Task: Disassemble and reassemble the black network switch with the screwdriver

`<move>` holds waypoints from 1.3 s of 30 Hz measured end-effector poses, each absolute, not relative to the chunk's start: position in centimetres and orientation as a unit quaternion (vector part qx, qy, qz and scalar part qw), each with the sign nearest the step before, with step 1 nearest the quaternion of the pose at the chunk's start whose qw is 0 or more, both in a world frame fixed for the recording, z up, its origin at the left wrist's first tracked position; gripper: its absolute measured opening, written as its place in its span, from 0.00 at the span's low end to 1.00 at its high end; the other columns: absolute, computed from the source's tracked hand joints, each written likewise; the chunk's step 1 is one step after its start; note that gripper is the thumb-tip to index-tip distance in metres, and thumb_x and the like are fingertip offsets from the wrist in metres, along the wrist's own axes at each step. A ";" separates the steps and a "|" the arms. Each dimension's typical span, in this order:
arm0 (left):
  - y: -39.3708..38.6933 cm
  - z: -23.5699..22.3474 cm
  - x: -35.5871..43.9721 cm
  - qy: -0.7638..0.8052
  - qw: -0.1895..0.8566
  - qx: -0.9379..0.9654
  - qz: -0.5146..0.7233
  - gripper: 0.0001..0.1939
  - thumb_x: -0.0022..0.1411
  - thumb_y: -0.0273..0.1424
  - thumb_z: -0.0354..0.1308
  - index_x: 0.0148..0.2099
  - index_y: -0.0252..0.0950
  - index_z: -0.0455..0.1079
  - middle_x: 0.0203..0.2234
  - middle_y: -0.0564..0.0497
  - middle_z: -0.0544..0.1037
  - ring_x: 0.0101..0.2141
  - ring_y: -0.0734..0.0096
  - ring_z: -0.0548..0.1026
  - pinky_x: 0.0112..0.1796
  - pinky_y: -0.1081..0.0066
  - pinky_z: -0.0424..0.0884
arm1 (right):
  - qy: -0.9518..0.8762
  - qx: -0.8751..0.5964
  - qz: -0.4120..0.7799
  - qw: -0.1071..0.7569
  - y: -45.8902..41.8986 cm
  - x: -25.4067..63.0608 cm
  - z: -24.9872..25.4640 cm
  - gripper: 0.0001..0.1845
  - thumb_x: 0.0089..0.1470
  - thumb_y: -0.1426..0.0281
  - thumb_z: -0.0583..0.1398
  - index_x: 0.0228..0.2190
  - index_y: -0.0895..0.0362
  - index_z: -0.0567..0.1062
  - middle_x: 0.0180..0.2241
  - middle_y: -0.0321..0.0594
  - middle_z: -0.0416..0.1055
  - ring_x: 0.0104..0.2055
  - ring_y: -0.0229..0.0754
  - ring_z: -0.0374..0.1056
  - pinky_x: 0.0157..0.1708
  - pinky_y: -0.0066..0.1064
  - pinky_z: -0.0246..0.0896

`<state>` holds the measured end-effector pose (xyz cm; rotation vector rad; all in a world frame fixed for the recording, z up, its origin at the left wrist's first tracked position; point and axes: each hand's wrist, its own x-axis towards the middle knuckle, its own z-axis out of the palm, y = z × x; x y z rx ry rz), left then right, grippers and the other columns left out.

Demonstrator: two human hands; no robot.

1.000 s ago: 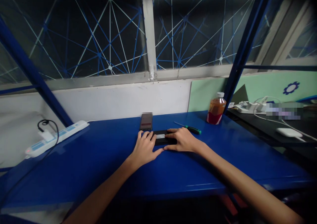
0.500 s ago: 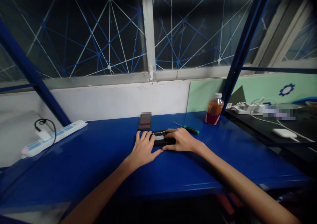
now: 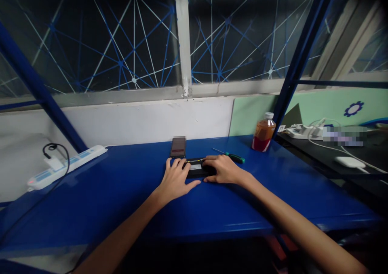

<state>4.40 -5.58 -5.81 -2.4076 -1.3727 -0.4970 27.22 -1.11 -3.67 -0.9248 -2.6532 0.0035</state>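
On the table [image 3: 121,193], perhaps a phone [image 3: 178,148], screwdriver [image 3: 237,158] beyond right fingers [image 3: 216,161], bottle [image 3: 263,133]

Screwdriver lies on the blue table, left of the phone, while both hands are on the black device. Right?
One slip: the screwdriver lies right of the phone, as the head view shows. It is on the blue table, and the left hand and right hand are both on the black device.
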 end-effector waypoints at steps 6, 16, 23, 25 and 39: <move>-5.6 -5.7 4.4 -0.487 0.142 -0.844 -0.173 0.29 0.58 0.55 0.51 0.47 0.35 0.68 0.48 0.39 0.72 0.49 0.47 0.66 0.52 0.44 0.53 | -0.933 -0.318 0.025 0.168 -1.0 27.5 -3.7 0.29 0.45 0.52 0.64 0.45 0.55 0.75 0.46 0.46 0.73 0.43 0.50 0.71 0.39 0.36 0.63; -5.4 -5.7 4.1 -0.495 0.138 -0.838 -0.183 0.32 0.60 0.54 0.49 0.56 0.36 0.65 0.51 0.38 0.70 0.52 0.48 0.64 0.52 0.46 0.53 | -0.929 -0.318 0.001 0.191 -0.7 27.3 -4.8 0.41 0.45 0.45 0.61 0.52 0.62 0.70 0.50 0.55 0.66 0.49 0.55 0.64 0.47 0.45 0.62; -5.2 -5.9 4.1 -0.497 0.130 -0.838 -0.184 0.30 0.61 0.54 0.48 0.54 0.36 0.67 0.51 0.38 0.69 0.52 0.47 0.64 0.50 0.48 0.55 | -0.931 -0.310 -0.003 0.194 -0.8 27.1 -4.9 0.42 0.45 0.44 0.60 0.51 0.63 0.70 0.48 0.56 0.65 0.48 0.55 0.63 0.46 0.47 0.63; -5.1 -5.9 4.0 -0.495 0.128 -0.840 -0.185 0.31 0.60 0.55 0.49 0.54 0.37 0.67 0.51 0.39 0.69 0.52 0.47 0.64 0.50 0.48 0.55 | -0.931 -0.311 -0.008 0.192 -0.8 27.1 -4.9 0.41 0.46 0.45 0.60 0.51 0.63 0.70 0.48 0.55 0.65 0.48 0.55 0.63 0.46 0.46 0.63; -5.1 -5.2 3.7 -0.491 0.101 -0.845 -0.188 0.39 0.46 0.64 0.53 0.48 0.38 0.69 0.49 0.41 0.71 0.50 0.46 0.65 0.49 0.48 0.55 | -0.929 -0.314 0.014 0.197 -1.0 27.1 -4.6 0.36 0.43 0.45 0.63 0.44 0.60 0.70 0.46 0.52 0.65 0.46 0.53 0.63 0.44 0.45 0.63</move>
